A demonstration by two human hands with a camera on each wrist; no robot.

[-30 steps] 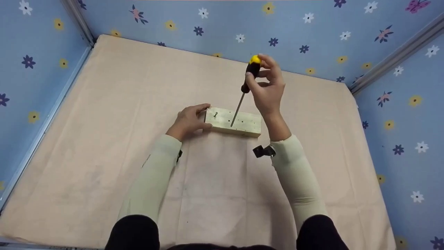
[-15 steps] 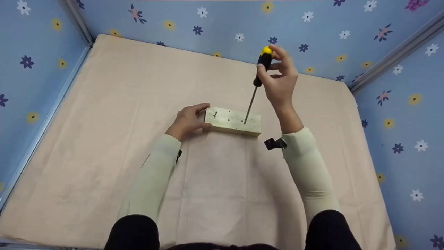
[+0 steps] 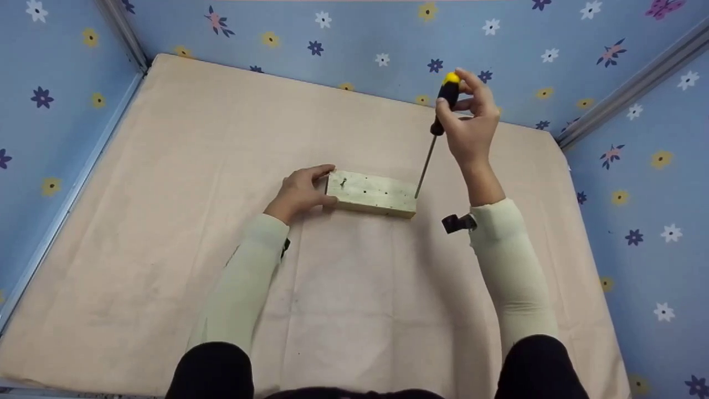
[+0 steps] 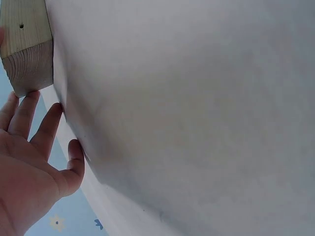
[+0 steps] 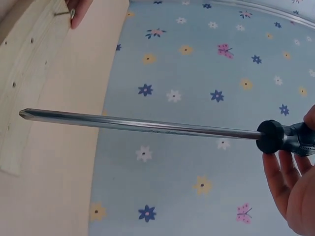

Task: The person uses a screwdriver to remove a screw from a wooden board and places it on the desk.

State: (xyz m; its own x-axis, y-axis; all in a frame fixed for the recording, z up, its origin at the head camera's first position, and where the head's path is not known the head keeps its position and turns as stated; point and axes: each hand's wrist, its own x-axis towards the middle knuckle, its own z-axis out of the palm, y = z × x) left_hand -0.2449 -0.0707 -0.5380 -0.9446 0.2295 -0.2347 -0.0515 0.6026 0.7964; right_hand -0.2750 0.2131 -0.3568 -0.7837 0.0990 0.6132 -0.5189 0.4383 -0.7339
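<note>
A pale wooden block [image 3: 382,193] with small dark holes lies on the cloth-covered table. My left hand [image 3: 302,189] holds its left end between thumb and fingers; in the left wrist view, fingertips [image 4: 30,93] touch the block's end. Near that end a screw [image 3: 343,182] stands up from the top face. My right hand [image 3: 473,122] holds a screwdriver [image 3: 448,93] by its black and yellow handle. Its long steel shaft [image 5: 147,126] slants down, and the cross-shaped tip [image 5: 25,114] overlaps the block's right end in the head view.
Beige cloth [image 3: 343,310] covers the table around the block. Blue flowered panels [image 3: 360,44] rise behind it and on both sides, with metal frame rails [image 3: 124,33] at the corners. A small black camera mount [image 3: 457,223] sticks out from the right sleeve.
My right hand has moved rightward with the screwdriver, its tip passing from over the block's middle to its right end. My left hand and the block have stayed put.
</note>
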